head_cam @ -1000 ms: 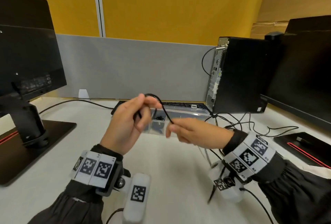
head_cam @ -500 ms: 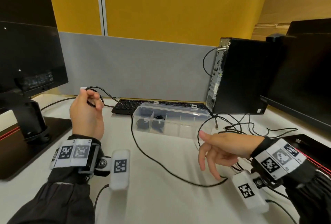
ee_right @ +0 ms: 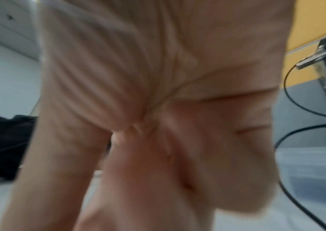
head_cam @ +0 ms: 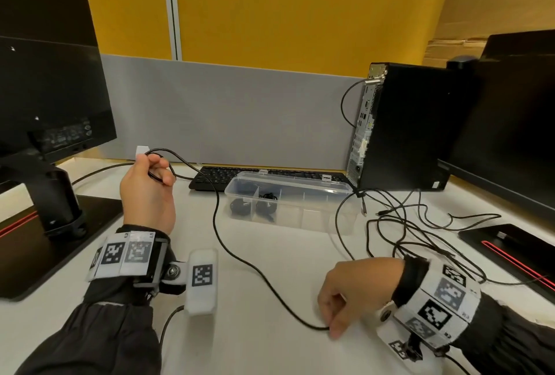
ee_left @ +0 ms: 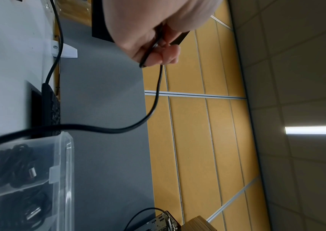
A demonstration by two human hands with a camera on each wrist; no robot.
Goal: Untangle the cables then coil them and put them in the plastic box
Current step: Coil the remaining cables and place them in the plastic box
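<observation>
White counter (head_cam: 270,344): left hand (head_cam: 147,194) raised, fingers curled around black cable (head_cam: 228,248); right hand (head_cam: 357,290) pinches cable's far end; plastic box (head_cam: 300,215) behind.

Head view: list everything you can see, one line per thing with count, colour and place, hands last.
Cable: one, black, held at both ends, sagging across the desk in front of the box.
Loose cables: several, black, tangled on the desk at right.
Box: one, clear plastic, mid-desk, lid open; two black coiled cables in its left compartments.
Keyboard: one, black, behind the box.
Computer tower: one, black, right of the box.
Monitors: two, black, one far left, one far right.
Desk: one, white.
Partition: grey below, yellow above.
Left hand: raised, grips a loop of the cable.
Right hand: low over the desk, fingers pinch the cable's other end.
</observation>
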